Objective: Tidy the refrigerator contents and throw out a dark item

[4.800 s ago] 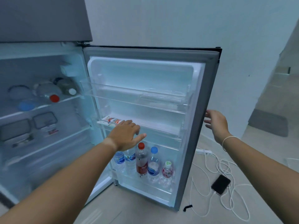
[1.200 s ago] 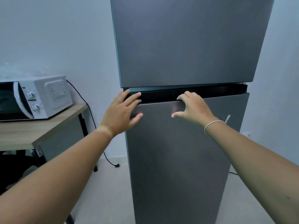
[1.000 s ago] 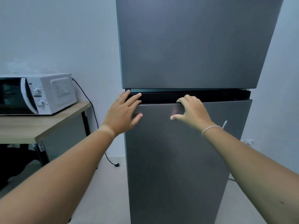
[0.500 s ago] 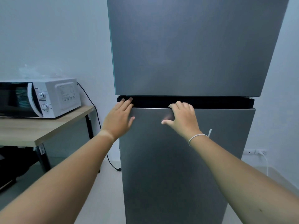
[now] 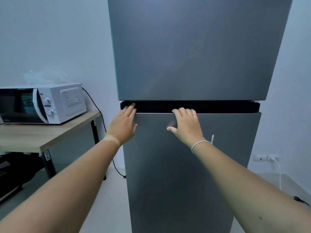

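A tall grey two-door refrigerator [image 5: 193, 56] stands straight ahead with both doors closed, so its contents are hidden. My left hand [image 5: 123, 126] lies flat on the upper left corner of the lower door [image 5: 185, 174], fingertips reaching into the dark gap between the doors. My right hand [image 5: 186, 126] rests on the same door's top edge near the middle, fingers curled over the edge, thumb spread. Neither hand holds an object. No dark item is in view.
A white microwave [image 5: 43, 105] sits on a wooden table [image 5: 50, 137] to the left, its black cord hanging by the fridge. A wall socket [image 5: 266, 158] with a white cable is low on the right wall. Pale floor lies below.
Earlier the lower door stood open, showing bottles and containers; it is closed now. Over the last second both hands stayed on the door's top edge, the left sliding slightly toward the corner.
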